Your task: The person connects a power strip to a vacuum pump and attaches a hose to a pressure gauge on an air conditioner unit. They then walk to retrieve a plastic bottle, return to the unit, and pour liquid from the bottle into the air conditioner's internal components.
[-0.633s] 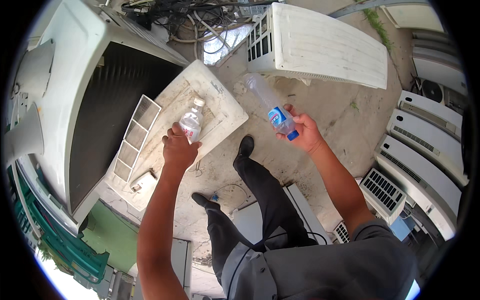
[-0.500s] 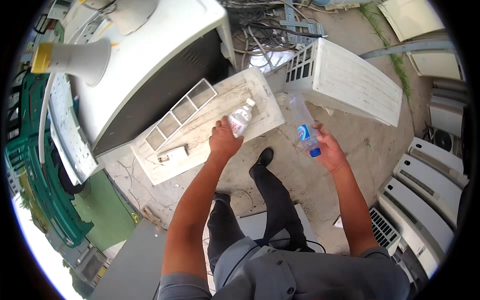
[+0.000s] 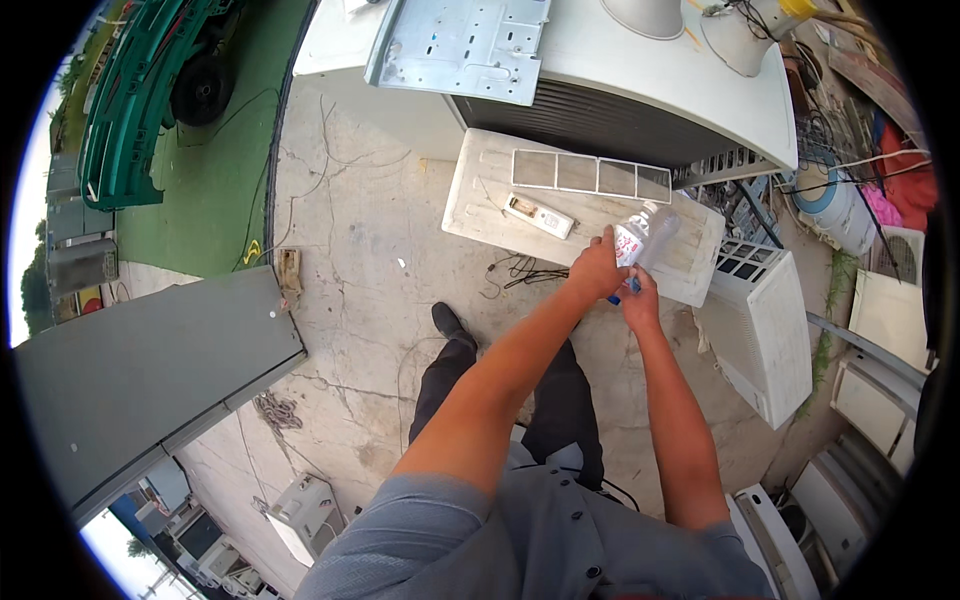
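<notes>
Both my hands are close together over the near edge of a dirty white panel (image 3: 480, 200). My left hand (image 3: 596, 270) is wrapped round a clear plastic bottle (image 3: 628, 243) with a red and white label and a white cap, tilted cap-away. Right against it, my right hand (image 3: 641, 302) grips a second clear plastic bottle (image 3: 662, 226), whose blue cap end points back toward me. The two bottles overlap in view, so I cannot tell whether they touch. On the panel lie a white remote control (image 3: 540, 215) and a white-framed mesh filter (image 3: 580, 174).
Behind the panel stands a large white outdoor unit (image 3: 640, 70) with a metal plate (image 3: 460, 50) on top. A white slatted casing (image 3: 760, 330) leans at right. Loose black cable (image 3: 535, 272) lies on the concrete; a grey cabinet (image 3: 160, 370) is at left.
My view has turned left. My hands, formerly apart, have come together, and the blue-capped bottle has moved from beside the panel to next to the other bottle. Both stay held.
</notes>
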`<state>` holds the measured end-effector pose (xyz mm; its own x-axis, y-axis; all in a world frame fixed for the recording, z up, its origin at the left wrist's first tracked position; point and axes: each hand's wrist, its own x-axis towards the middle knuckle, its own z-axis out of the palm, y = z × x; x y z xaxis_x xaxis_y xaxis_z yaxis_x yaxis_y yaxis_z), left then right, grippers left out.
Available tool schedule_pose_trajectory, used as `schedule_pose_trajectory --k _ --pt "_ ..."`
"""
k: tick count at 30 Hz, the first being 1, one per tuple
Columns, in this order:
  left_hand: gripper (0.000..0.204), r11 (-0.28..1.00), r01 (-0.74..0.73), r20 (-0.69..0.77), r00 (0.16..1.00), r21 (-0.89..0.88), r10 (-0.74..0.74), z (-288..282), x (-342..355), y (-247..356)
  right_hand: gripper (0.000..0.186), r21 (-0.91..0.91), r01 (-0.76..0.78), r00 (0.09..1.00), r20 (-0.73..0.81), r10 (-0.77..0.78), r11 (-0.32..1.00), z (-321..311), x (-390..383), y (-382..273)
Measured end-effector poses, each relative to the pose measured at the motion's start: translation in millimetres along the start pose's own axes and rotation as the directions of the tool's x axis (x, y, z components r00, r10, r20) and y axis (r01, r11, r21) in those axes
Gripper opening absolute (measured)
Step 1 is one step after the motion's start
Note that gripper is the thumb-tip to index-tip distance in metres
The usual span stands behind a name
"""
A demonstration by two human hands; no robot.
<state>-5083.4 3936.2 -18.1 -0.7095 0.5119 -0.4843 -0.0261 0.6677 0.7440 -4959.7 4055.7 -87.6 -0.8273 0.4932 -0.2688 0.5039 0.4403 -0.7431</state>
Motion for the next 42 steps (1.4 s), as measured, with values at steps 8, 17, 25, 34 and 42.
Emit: schedule_pose_trajectory --k 8,17,25,34,42 --pt "0.059 0.942 0.027 -0.254 0.96 -0.334 -0.118 -67 -97 -134 0.036 0.044 -0.068 0.989 0.137 0.061 0.997 -22 45 31" --pt "0.044 0.381 0.707 -0.316 0.231 -0.595 -0.92 -113 -437 -427 0.026 -0.381 -0.174 0.751 0.546 0.372 0.908 -46 -18 -80" --pt "0.037 0.212 0.195 -0.213 0.016 -0.958 -0.977 -130 -603 -524 0.02 -0.392 -0.048 0.669 0.67 0.321 0.919 19 -61 -172" --pt "0.049 0.113 0.158 -0.085 0.177 -0.981 -0.981 -172 -567 -495 0.019 -0.39 0.065 0.488 0.815 0.312 0.918 202 -36 -279" --pt "0.042 0.13 0.242 -0.146 -0.051 -0.962 -0.988 -249 -528 -665 0.018 -0.466 -0.037 0.463 0.776 0.429 0.884 334 -19 -346"
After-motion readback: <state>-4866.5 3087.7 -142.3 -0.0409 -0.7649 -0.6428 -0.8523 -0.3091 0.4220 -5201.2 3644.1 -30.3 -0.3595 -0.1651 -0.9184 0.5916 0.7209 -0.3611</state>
